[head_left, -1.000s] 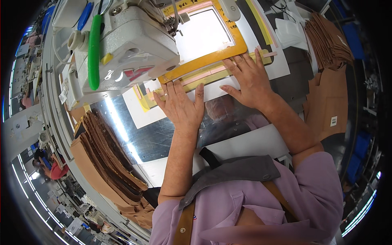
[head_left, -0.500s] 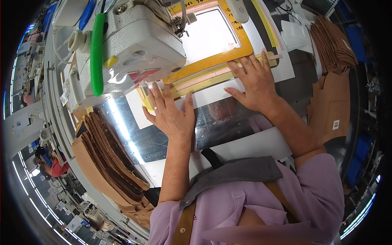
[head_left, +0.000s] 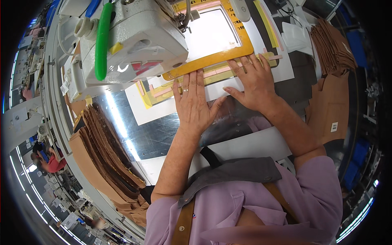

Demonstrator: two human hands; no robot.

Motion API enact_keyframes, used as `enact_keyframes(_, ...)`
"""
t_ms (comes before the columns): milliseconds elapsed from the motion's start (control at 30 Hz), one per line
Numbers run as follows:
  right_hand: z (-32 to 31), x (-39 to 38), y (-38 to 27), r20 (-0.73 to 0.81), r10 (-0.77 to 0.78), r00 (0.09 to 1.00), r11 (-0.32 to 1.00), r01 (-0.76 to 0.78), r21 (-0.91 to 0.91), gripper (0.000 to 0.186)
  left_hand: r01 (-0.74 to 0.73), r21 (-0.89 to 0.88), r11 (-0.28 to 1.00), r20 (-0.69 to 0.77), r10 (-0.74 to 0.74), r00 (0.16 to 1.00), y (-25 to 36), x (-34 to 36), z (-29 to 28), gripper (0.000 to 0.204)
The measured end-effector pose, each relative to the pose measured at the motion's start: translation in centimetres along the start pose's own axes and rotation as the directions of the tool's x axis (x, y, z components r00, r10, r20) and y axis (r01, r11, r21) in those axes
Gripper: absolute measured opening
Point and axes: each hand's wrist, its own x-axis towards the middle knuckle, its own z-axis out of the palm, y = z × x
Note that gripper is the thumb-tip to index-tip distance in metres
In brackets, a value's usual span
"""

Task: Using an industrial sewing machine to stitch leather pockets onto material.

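My left hand [head_left: 194, 100] lies flat, fingers stretched forward, on the front strip of a sewing template [head_left: 165, 90] edged with yellow and pink tape. Its fingertips reach the lower edge of an orange-yellow clamp frame [head_left: 212, 61]. To its right, my right hand [head_left: 255, 81] rests with spread fingers on the template's front right part, close to the frame's corner. Neither hand grips anything. The frame surrounds a white panel [head_left: 210, 34] below the head of a white sewing machine [head_left: 141, 45]. A white sheet [head_left: 141, 114] shows under the template.
A green handle [head_left: 104, 41] hangs on the machine's left side. Brown fabric pieces are stacked at left [head_left: 102, 159], and more brown pieces [head_left: 332, 47] lie at right. The shiny metal table top [head_left: 155, 134] spreads before me. People work at machines far left.
My left hand has slid to the right along the template strip, nearer the right hand, its fingers now closer together. The right hand stays almost where it was.
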Motion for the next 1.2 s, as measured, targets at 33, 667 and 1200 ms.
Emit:
enact_keyframes(33, 0.0, 0.0, 0.0, 0.005, -0.001, 1.0, 1.0, 0.001, 0.008, 0.073, -0.002, 0.001, 1.0, 0.0, 0.002, 1.0, 0.0, 0.2, -0.1, 0.095)
enact_keyframes(667, 0.1, 0.9, 0.3, 0.084, -0.032, 0.996, 0.999, 0.031, 0.01, 0.082, 0.031, 0.04, 0.999, 0.034, -0.032, 0.999, -0.2, 1.1, 0.0, 0.099)
enact_keyframes(1200, 0.8, 0.8, 0.9, -0.017, -0.058, 0.998, 0.998, 0.057, -0.027, 0.074, 0.167, -0.093, 0.982, -0.107, -0.177, 0.978, 0.1, 1.0, -0.1, 0.108)
